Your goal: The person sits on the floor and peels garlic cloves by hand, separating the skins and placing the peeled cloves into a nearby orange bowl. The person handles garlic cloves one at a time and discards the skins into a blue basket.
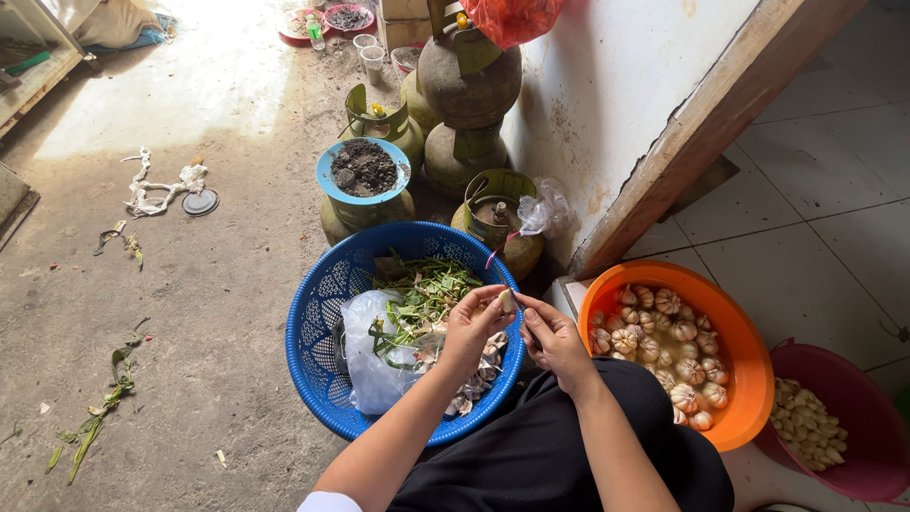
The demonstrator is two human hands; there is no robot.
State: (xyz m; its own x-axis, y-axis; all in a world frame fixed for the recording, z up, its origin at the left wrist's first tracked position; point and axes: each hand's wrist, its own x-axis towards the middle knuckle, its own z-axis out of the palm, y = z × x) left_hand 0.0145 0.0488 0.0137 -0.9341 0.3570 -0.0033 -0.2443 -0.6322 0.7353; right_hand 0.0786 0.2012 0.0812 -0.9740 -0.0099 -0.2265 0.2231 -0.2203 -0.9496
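My left hand (471, 327) pinches a pale garlic clove (507, 301) at its fingertips, above the rim of a blue plastic basket (322, 322). My right hand (553, 339) is closed close beside it and touches the clove; something thin may sit in its grip, but I cannot tell what. The basket holds green stalks, a clear plastic bag and garlic skins. An orange bowl (739, 332) to the right holds whole garlic bulbs in water. A dark red bowl (853, 398) at far right holds peeled cloves.
Several green gas cylinders (469, 85) stand against the white wall behind the basket. A blue dish of dark soil (363, 168) rests on one. Scraps and leaves lie on the concrete floor at left. White tiles lie beyond a wooden door frame (701, 123).
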